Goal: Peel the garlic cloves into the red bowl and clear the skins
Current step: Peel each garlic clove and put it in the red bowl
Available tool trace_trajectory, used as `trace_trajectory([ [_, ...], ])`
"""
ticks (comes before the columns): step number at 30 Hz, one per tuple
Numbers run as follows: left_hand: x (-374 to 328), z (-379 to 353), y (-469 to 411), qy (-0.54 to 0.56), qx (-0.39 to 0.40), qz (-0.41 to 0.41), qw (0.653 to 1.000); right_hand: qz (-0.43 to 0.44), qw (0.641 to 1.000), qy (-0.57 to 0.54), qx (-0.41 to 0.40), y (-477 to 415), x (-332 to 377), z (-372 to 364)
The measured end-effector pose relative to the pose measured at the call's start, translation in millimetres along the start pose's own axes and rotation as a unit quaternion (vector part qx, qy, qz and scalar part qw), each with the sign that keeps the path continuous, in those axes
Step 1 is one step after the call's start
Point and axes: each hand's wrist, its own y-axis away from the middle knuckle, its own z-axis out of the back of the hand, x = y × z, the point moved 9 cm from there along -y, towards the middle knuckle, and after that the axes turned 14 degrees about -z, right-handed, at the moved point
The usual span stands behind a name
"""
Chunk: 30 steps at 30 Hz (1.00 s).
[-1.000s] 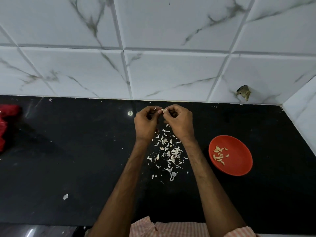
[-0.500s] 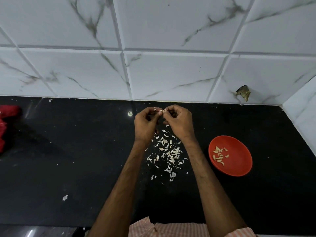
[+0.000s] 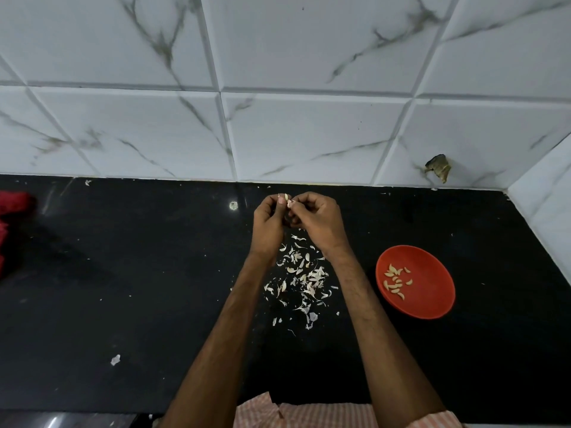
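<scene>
Here, two hands meet at the fingertips over the black countertop (image 3: 123, 273): the left hand (image 3: 267, 223) and the right hand (image 3: 318, 223) press together, fingers curled, both pinching one garlic clove (image 3: 289, 201) between them. A bit of pale skin sticks up from the clove; how much of it is peeled cannot be told, since the fingers cover most of it. Just below the hands, between the two forearms, lies one loose heap of skins (image 3: 304, 279), too many small flakes to count, with part of it hidden by the wrists. To the right of the right forearm, near but not touching it, sits one red bowl (image 3: 432, 307) holding about a dozen peeled cloves (image 3: 395, 281) gathered in its left half. A single stray flake (image 3: 115, 360) lies well to the left of the left forearm, and a small pale spot (image 3: 233, 205) sits just left of the left hand. Far left, a red cloth (image 3: 12, 211) is cut by the frame edge. Beyond the hands rises the marbled tile wall (image 3: 309, 134), with one dark chipped patch (image 3: 438, 166) up to the right.
</scene>
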Motion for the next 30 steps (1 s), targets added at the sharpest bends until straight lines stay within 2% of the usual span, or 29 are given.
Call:
trace_trajectory([
  [3, -0.4, -5.4, -0.3, 0.013, 0.004, 0.002, 1.000, 0.002, 1.000, 0.019, -0.003, -0.5, -1.2, -0.8],
  [12, 13.0, -6.1, 4.1, 0.097, -0.024, 0.081, 0.992, -0.009, 1.000, 0.027, 0.003, -0.6, -5.8, -2.5],
  [18, 15.2, -7.2, 4.8, 0.099, -0.030, 0.099, 0.990, -0.002, 0.998, 0.063, -0.004, -1.4, -5.5, -3.8],
  [23, 22.2, -5.8, 6.2, 0.096, -0.044, 0.128, 0.986, 0.015, 0.990, 0.140, -0.034, -2.9, -3.9, -0.2],
  [30, 27.6, 5.8, 0.5, 0.034, -0.052, 0.095, 0.994, 0.040, 0.965, 0.241, -0.095, -3.0, -19.5, 14.2],
])
